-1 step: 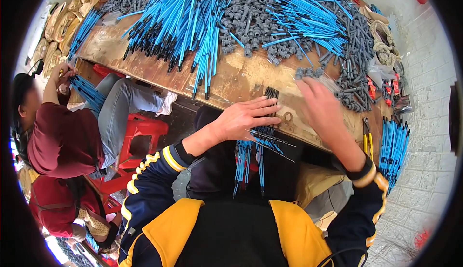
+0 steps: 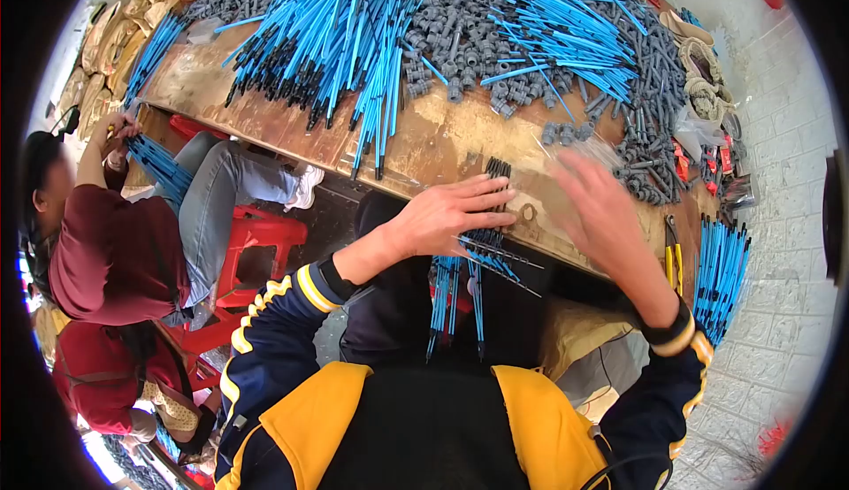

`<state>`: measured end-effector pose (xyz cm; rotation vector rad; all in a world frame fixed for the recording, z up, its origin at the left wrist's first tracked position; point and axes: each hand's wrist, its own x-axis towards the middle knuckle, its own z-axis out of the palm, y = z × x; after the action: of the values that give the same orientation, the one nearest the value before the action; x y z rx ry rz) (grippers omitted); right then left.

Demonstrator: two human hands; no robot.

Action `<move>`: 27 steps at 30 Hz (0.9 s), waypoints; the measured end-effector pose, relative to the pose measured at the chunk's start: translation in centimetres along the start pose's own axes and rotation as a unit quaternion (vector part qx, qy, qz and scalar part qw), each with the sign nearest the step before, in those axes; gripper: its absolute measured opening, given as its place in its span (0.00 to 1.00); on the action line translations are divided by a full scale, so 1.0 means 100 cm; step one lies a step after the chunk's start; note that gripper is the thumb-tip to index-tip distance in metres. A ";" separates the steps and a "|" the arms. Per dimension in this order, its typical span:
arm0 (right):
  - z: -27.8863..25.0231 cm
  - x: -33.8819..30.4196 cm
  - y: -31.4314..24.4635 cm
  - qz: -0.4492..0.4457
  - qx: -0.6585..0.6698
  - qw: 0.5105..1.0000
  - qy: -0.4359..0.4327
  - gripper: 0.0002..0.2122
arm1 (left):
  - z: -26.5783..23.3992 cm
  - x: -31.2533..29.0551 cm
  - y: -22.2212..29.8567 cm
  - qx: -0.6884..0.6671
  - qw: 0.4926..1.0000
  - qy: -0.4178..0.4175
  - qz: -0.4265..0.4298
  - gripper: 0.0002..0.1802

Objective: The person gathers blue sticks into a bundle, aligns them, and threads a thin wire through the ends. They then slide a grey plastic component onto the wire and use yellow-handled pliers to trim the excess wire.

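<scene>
My left hand (image 2: 453,217) lies with its fingers stretched across a row of thin blue rods with black ends (image 2: 497,170) at the table's near edge. The black tips stick out beyond the fingers. Below the palm the blue lengths (image 2: 447,291) hang over the edge, and a few thin dark rods (image 2: 506,256) slant out to the right. My right hand (image 2: 594,202) is over the table to the right, apart from the row. Motion smears its fingers, so whether they hold anything is unclear. Small grey fittings (image 2: 566,133) lie just beyond it.
Large heaps of blue rods (image 2: 332,34) and grey plastic fittings (image 2: 455,34) cover the far table. Yellow-handled pliers (image 2: 675,260) and upright blue rods (image 2: 721,269) are at the right. Two people sit at the left, one (image 2: 119,251) holding blue rods, near a red stool (image 2: 265,242).
My right hand has shifted slightly to the right and toward me. The left hand has stayed on the rods.
</scene>
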<state>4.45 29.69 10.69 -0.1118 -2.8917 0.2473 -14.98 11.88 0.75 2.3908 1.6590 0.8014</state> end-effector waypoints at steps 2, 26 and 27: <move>0.001 -0.014 -0.022 -0.002 0.175 0.983 -0.048 0.31 | -0.004 0.007 0.004 -0.034 0.999 0.006 -0.006 0.40; 0.068 -0.109 -0.166 0.225 0.687 0.691 0.025 0.19 | 0.070 -0.090 0.164 -0.629 0.718 -0.139 -0.264 0.16; 0.068 -0.109 -0.168 0.218 0.690 0.690 0.026 0.19 | 0.071 -0.093 0.164 -0.638 0.703 -0.149 -0.279 0.16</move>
<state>12.47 11.06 4.62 -0.4753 -1.7948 2.2404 -0.18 -1.51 -2.19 0.8964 0.9514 0.8918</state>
